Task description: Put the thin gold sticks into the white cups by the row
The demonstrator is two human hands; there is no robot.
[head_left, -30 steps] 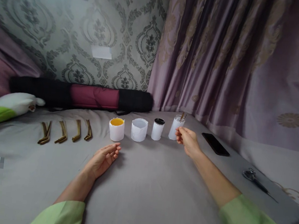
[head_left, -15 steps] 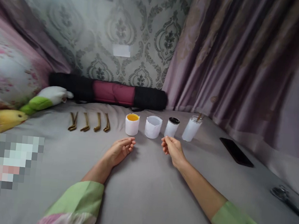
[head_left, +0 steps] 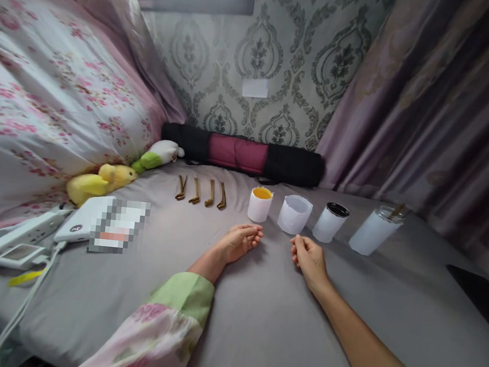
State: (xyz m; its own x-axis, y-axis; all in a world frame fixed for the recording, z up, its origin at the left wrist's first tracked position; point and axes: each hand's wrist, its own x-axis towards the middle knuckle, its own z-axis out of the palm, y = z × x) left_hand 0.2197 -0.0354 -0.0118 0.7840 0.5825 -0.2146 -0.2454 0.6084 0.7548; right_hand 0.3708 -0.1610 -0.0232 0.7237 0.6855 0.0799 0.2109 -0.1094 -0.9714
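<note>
My left hand [head_left: 241, 242] rests on the grey bed sheet [head_left: 257, 317], fingers loosely curled and empty, just in front of a white cup with yellow contents [head_left: 260, 204]. A little to its right, my right hand [head_left: 307, 258] has its fingers curled in, and nothing shows in them. It lies just in front of an empty white cup [head_left: 294, 214]. Further right stand a white cup with a black rim [head_left: 329, 222] and a white jar [head_left: 375, 229] with a gold piece sticking out. Several gold clips [head_left: 201, 192] lie in a row left of the cups.
A black and maroon roll [head_left: 247, 155] lies against the patterned wall. Yellow [head_left: 97, 181] and green-white [head_left: 156, 156] plush toys sit by a floral pillow [head_left: 50, 90] on the left. A white device [head_left: 82, 227], a power strip [head_left: 0, 243] and a cable lie at the left edge. A black phone [head_left: 482, 299] lies far right.
The view has swung left, bringing the pillow and power strip in. My right hand has drawn back from the jar to a spot in front of the empty cup. My left hand has stayed put.
</note>
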